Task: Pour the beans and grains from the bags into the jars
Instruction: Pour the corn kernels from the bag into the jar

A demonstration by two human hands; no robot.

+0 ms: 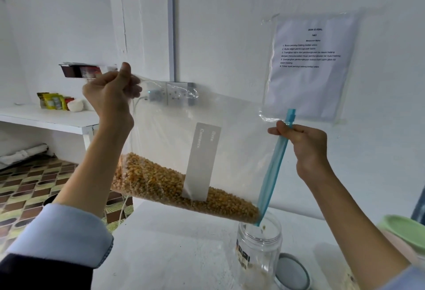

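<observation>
The left hand point(110, 96) is pinching the limp bag's point(230, 124) far-left corner, the right hand point(305, 145) pinching its blue zipper strip point(273, 165); kernels point(174, 184) are sliding toward the jar point(259, 250) on the counter point(172, 255), probably shifting weight suddenly.

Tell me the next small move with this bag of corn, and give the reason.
Probably raise the left hand a little to tip the bag steeper. Most kernels still sit low in the bag, only a few are dropping at its blue zip corner into the open jar. The right hand steadies the zip.
</observation>
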